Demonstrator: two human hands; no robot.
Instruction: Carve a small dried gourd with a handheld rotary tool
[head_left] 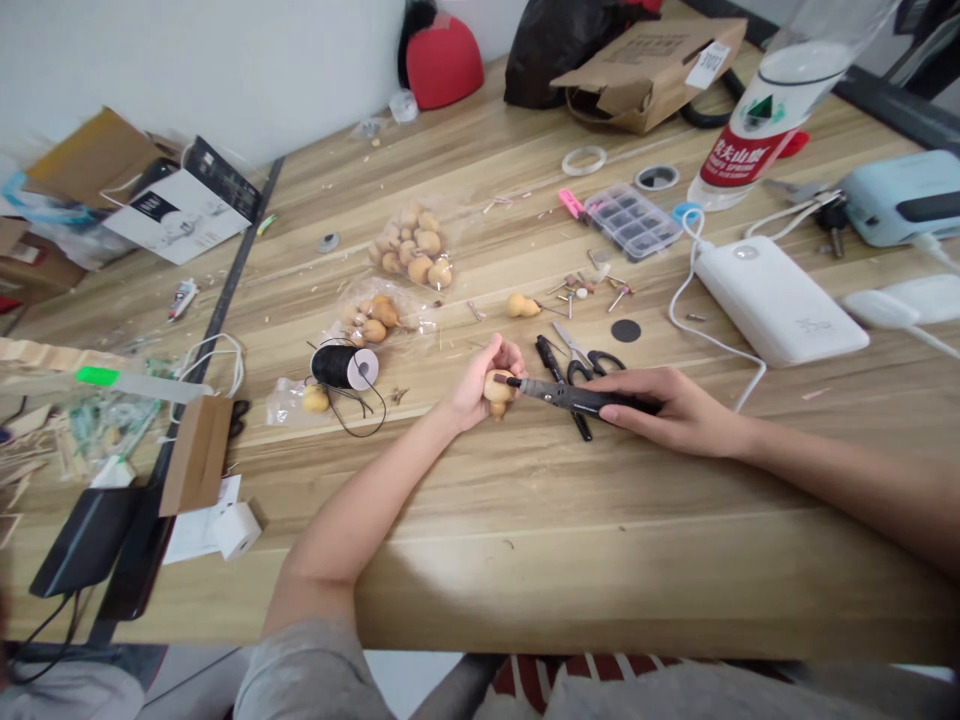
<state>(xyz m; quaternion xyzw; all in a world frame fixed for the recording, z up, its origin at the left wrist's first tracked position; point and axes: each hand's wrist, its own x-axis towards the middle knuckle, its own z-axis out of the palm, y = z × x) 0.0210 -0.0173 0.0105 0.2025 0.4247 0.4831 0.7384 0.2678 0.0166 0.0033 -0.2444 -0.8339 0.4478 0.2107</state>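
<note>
My left hand (478, 385) is closed round a small tan gourd (496, 388), its narrow end pointing down toward me. In my right hand (667, 405) lies a black and grey rotary tool (562, 394), gripped along its body. Its tip meets the side of the gourd, or comes very close to it; which one I cannot tell. Under and behind the tool are a black marker (551, 355) and scissors (581, 358) with black handles. Another little gourd (521, 305) rests farther back, beside several loose rotary bits (581, 290).
Bags of gourds (416, 245) and a spool of black cord (345, 367) lie left of my hands. To the right are a white power bank (780, 300) with a cable, a compartment case (631, 220) and a tall water bottle (750, 140). A white box (184, 205) stands far left.
</note>
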